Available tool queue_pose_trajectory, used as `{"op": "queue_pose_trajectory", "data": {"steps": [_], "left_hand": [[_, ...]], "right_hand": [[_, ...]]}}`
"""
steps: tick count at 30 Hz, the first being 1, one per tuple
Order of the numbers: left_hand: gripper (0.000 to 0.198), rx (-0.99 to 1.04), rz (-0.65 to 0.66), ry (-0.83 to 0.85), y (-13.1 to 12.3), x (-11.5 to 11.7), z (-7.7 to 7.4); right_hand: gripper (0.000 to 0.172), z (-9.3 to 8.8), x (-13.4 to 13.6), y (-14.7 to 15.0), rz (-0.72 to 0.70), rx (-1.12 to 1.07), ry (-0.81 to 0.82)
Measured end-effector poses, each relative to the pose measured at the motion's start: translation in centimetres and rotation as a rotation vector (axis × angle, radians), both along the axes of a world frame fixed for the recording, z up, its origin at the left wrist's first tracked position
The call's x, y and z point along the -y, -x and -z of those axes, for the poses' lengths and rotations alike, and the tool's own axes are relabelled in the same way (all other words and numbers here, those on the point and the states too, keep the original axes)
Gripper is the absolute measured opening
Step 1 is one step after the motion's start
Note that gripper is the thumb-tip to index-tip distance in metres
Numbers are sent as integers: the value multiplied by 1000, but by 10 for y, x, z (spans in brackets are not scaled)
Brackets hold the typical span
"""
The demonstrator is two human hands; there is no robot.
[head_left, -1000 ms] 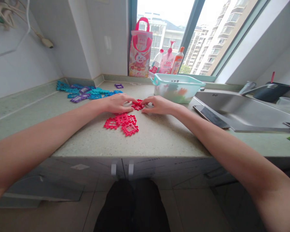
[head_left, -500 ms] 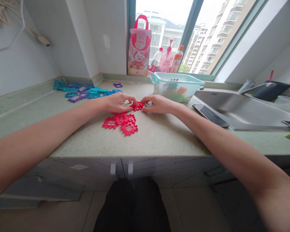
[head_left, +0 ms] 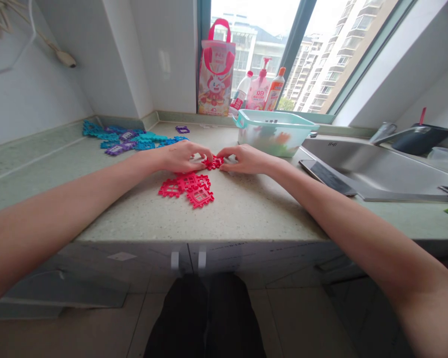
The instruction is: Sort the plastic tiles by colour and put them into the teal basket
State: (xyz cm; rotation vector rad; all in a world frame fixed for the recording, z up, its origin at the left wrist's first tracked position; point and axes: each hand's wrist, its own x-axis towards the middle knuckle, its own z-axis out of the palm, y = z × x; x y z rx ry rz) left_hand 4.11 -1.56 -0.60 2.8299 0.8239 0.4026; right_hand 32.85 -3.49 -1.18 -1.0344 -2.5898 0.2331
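Observation:
Between my hands, on the countertop, is a red plastic interlocking tile (head_left: 213,162) with notched edges. My left hand (head_left: 186,156) pinches its left side between thumb and fingers. From the other side my right hand (head_left: 242,158) grips its right edge, fingers bent. Whether it is one tile or two overlapping ones I cannot tell, as fingertips cover parts of it. Just in front lie several more red window-shaped tiles (head_left: 200,197) in an overlapping cluster. Behind my left forearm spreads a heap of blue and purple tiles (head_left: 134,140).
A translucent teal bin (head_left: 274,134) with coloured pieces inside stands behind my right hand. A phone (head_left: 326,178) lies by the steel sink (head_left: 388,174). A gift bag (head_left: 216,77) and bottles (head_left: 259,92) line the windowsill. One purple tile (head_left: 182,130) lies apart at the back.
Both hands keep their grip on the red tile with barely any movement. The whole view has shifted very slightly.

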Motion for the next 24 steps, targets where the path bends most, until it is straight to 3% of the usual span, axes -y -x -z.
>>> {"op": "queue_pose_trajectory", "data": {"steps": [24], "left_hand": [[37,-13,-29,-50,-1,2,0]], "right_hand": [[31,-3,3,0,-53,-37,7]]}}
